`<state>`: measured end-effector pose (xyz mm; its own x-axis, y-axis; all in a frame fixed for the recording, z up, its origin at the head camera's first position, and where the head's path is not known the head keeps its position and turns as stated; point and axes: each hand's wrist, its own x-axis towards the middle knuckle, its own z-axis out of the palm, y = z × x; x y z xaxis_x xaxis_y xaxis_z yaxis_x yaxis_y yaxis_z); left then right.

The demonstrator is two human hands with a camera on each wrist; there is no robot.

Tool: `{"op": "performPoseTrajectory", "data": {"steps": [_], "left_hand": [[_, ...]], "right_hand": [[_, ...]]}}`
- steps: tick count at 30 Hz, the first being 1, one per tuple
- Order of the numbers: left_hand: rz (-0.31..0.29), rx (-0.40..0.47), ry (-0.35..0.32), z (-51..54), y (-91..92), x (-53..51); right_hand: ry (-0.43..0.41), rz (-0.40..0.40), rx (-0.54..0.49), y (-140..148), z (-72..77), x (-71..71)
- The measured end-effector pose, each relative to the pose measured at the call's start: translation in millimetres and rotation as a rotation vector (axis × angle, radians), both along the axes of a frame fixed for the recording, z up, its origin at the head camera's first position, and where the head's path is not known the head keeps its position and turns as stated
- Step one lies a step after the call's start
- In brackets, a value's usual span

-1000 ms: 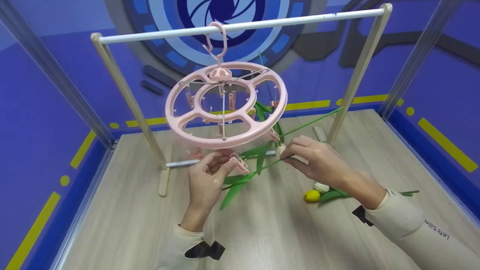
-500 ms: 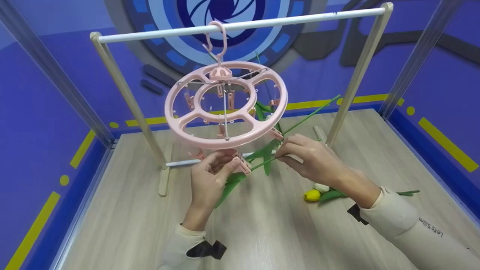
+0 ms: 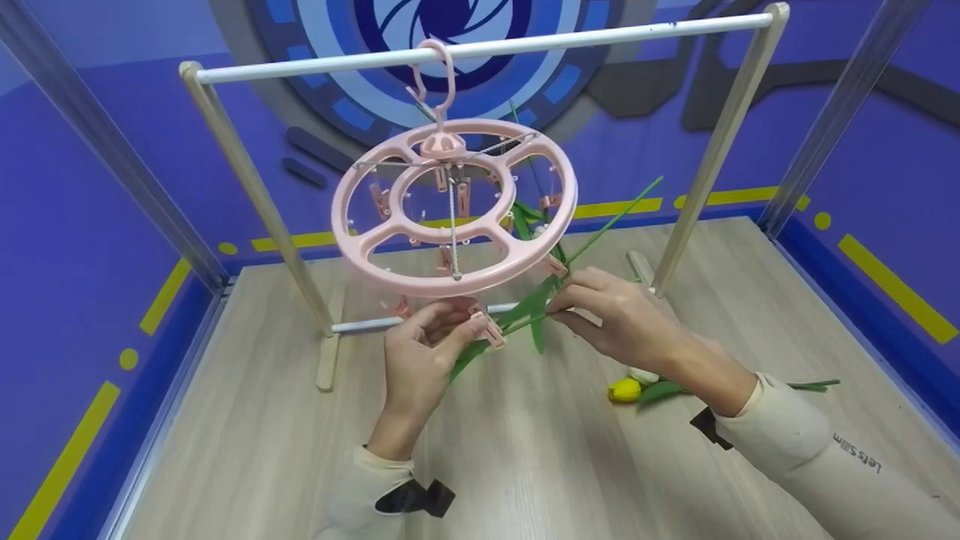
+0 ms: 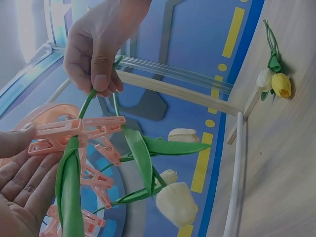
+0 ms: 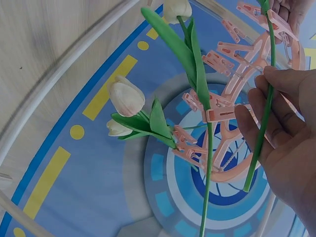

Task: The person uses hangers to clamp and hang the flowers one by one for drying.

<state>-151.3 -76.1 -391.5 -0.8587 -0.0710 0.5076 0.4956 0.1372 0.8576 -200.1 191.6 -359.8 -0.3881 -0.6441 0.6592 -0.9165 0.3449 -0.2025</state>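
Note:
My left hand (image 3: 424, 352) pinches a pink clothespin (image 3: 489, 327) under the front rim of a round pink clip hanger (image 3: 352, 259). In the right wrist view my right hand (image 5: 291, 113) pinches a green flower stem (image 5: 270, 96) between thumb and fingers. That stem runs up to the pinched clothespin (image 4: 57, 133) in the left wrist view, with a green leaf (image 4: 70, 192) below it. Whether the clothespin bites the stem I cannot tell. The held stem's blossom is out of sight. White tulips (image 5: 127, 96) hang from other clothespins (image 5: 219, 114) beside my right hand.
The hanger hooks over the white bar (image 3: 600, 41) of a wooden-legged stand (image 3: 247, 180). On the tabletop (image 3: 517, 465) at right lie a yellow tulip (image 3: 624, 391) and a white one, partly beneath my right forearm. Blue printed walls (image 3: 97, 187) enclose the table.
My right hand has shifted slightly left and up with the stem. The leaves near my left hand have moved toward it, and the long stem behind my right hand now points more steeply upward.

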Motion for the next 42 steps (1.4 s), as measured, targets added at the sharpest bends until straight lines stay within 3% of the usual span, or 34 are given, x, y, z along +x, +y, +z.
{"op": "performPoseTrajectory", "data": {"steps": [10, 24, 31, 36, 42], "left_hand": [[-0.024, 0.021, 0.017, -0.5, -0.1, -0.1], [-0.002, 0.016, -0.091, -1.4, -2.1, -0.6], [0.000, 0.004, -0.028, -1.5, -8.8, -0.9], [0.031, 0.017, -0.035, -4.4, -15.2, 0.9], [0.101, 0.078, -0.069, -7.9, -24.0, 2.0]], "right_hand": [[0.013, 0.007, -0.001, -0.2, -0.5, -1.4], [-0.015, 0.043, 0.005, 0.1, -1.9, -0.7], [-0.021, 0.039, 0.020, 2.6, -3.7, 0.2], [-0.028, 0.021, 0.024, 3.4, -4.6, 0.6], [-0.007, 0.056, -0.009, 3.8, -5.1, -0.8]]}}
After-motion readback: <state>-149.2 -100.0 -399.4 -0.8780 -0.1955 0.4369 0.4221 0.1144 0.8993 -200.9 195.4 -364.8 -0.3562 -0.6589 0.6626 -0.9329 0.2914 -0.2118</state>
